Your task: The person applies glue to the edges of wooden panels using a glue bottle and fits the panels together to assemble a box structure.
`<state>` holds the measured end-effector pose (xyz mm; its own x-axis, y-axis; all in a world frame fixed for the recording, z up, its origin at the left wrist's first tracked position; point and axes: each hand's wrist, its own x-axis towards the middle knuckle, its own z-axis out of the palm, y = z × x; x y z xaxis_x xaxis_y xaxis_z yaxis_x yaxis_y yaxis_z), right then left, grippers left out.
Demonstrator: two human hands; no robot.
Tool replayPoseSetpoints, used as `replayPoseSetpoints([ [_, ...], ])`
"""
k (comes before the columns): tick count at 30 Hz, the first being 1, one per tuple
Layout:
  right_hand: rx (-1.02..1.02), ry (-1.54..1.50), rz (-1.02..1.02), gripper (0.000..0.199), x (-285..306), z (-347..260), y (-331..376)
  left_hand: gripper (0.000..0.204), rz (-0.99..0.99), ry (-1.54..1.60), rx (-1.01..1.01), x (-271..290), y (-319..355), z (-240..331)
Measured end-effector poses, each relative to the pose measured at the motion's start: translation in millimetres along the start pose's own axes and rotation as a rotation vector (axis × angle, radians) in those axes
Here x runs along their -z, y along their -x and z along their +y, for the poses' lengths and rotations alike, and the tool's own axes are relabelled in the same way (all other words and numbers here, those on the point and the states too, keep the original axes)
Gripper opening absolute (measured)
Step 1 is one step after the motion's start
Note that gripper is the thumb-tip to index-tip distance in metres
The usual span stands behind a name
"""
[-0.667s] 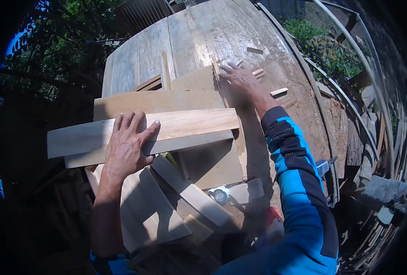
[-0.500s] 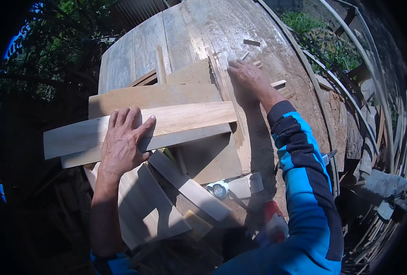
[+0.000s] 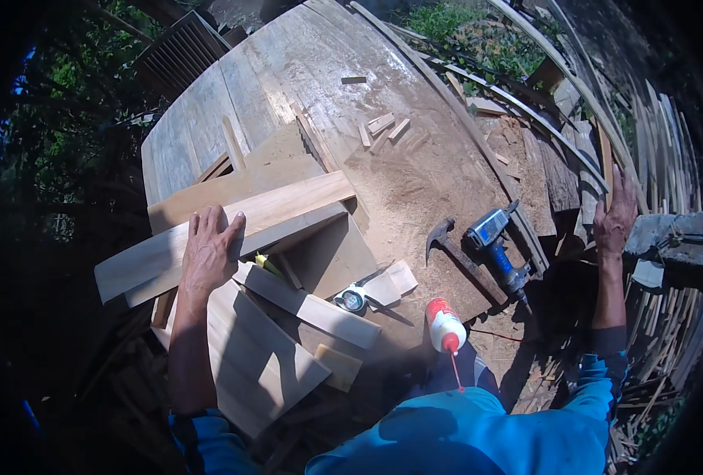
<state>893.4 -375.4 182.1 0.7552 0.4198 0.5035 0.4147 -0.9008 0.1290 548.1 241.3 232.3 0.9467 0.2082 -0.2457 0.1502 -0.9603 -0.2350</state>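
Observation:
My left hand [image 3: 207, 257] lies with fingers spread over a pale wooden plank [image 3: 288, 201], near its left part. A second board [image 3: 300, 227] runs under the plank's near edge. Far to the right, away from the bench, my right hand [image 3: 617, 214] reaches out with its fingers stretched, beside a thin upright wood strip [image 3: 605, 154]. I see nothing held in it, though the palm side is hidden. Between the hands are a hammer [image 3: 466, 265], a blue and silver air nailer [image 3: 494, 241] and a white glue bottle [image 3: 446, 326] with a red nozzle.
A round gauge-like tool [image 3: 352, 298] sits by wood offcuts [image 3: 395, 283] near me. Several small sticks [image 3: 381, 123] lie on the worn wooden bench [image 3: 288, 71]. Wide boards [image 3: 248, 348] lean at the near left. Bundled strips [image 3: 668, 158] stand at the right.
My right hand has left the small sticks on the bench and swung far right, past its edge. The left hand stays on the plank. The view has turned right, uncovering the hammer and nailer.

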Motion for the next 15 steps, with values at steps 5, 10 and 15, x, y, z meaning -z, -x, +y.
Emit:
replayPoseSetpoints([
  [5,-0.408,0.634,0.164,0.072,79.7,247.7,198.4,0.078,-0.026,0.053,-0.02,-2.0,-10.1,-2.3],
  [10,-0.232,0.559,-0.324,0.087,71.9,292.2,260.0,0.079,-0.049,-0.004,-0.025,2.3,-19.9,2.7],
  [15,-0.49,0.496,-0.206,0.1,25.9,286.3,226.1,0.081,-0.118,0.027,0.068,-5.5,2.1,-6.8],
])
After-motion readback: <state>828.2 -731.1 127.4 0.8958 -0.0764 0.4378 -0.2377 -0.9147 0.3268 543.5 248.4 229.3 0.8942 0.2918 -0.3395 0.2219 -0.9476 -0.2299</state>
